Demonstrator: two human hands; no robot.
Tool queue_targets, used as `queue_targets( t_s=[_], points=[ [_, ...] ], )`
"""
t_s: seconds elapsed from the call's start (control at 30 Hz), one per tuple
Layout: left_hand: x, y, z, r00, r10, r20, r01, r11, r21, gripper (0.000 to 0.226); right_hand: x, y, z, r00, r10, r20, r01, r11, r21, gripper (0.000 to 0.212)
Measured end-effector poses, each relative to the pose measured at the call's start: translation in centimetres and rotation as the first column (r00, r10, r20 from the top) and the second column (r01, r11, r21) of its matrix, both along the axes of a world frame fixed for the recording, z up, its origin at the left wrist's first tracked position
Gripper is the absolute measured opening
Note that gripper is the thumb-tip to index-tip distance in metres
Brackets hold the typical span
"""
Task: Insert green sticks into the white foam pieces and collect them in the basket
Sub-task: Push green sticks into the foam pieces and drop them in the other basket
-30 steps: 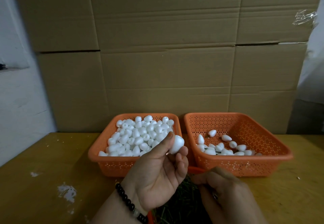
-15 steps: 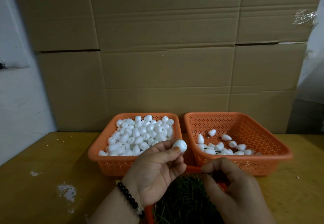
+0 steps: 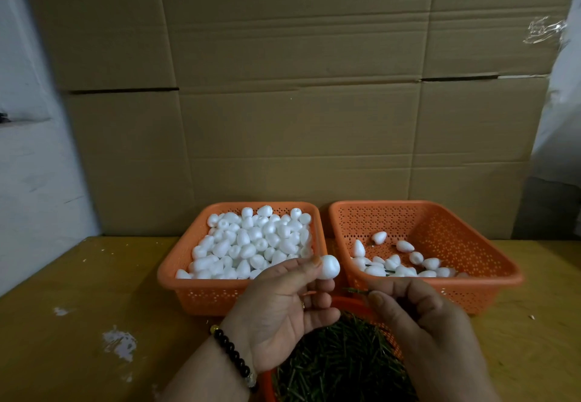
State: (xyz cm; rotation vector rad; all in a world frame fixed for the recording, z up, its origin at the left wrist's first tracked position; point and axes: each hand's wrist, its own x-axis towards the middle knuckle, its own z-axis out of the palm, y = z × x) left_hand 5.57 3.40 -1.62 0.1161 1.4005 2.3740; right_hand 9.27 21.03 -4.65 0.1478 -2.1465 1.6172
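Observation:
My left hand (image 3: 283,310) pinches a white foam piece (image 3: 329,267) between thumb and fingertips, held up in front of the baskets. My right hand (image 3: 421,323) pinches a thin green stick (image 3: 355,290), its tip pointing left toward the foam piece and a short way below it. The left orange basket (image 3: 176,285) is full of plain white foam pieces (image 3: 251,241). The right orange basket (image 3: 490,276) holds several foam pieces with green sticks (image 3: 399,266). Below my hands, a round orange container (image 3: 352,302) holds a heap of green sticks (image 3: 336,360).
The baskets stand side by side on a yellow wooden table (image 3: 78,323) with white paint marks. Stacked cardboard boxes (image 3: 298,87) form a wall right behind the baskets. A white wall (image 3: 31,181) runs along the left.
My right hand has risen from the stick heap with a green stick and moved toward the foam piece. My left hand turned the foam piece and lowered it slightly.

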Motion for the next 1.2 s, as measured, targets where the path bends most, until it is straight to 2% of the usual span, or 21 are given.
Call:
queue_targets(
  t_s=[0.1, 0.2, 0.6, 0.73, 1.2],
  points=[
    [0.01, 0.11, -0.04, 1.0, 0.003, 0.021, -0.002, 1.0, -0.001, 0.022, 0.15, -0.07, 0.07, 0.999, -0.028, -0.033, 0.027, 0.999, -0.018, 0.001],
    [0.08, 0.1, 0.0, 1.0, -0.024, 0.017, 0.025, 0.999, -0.026, 0.023, 0.37, -0.26, 0.24, 0.996, -0.037, -0.076, 0.034, 0.999, -0.042, 0.016],
    [0.17, 0.16, -0.06, 0.993, -0.115, -0.007, 0.114, 0.99, -0.078, 0.017, 0.28, -0.2, 0.24, 0.989, -0.081, -0.128, 0.08, 0.997, -0.009, 0.004],
    [0.19, 0.22, -0.12, 0.993, -0.116, -0.013, 0.114, 0.99, -0.083, 0.022, 0.06, -0.12, -0.17, 0.983, -0.101, -0.151, 0.11, 0.992, 0.055, 0.016],
    [0.48, 0.47, -0.33, 0.991, -0.121, -0.052, 0.115, 0.987, -0.117, 0.024, 0.25, -0.44, -0.32, 0.984, -0.07, -0.163, 0.084, 0.993, 0.084, 0.012]
  ],
)
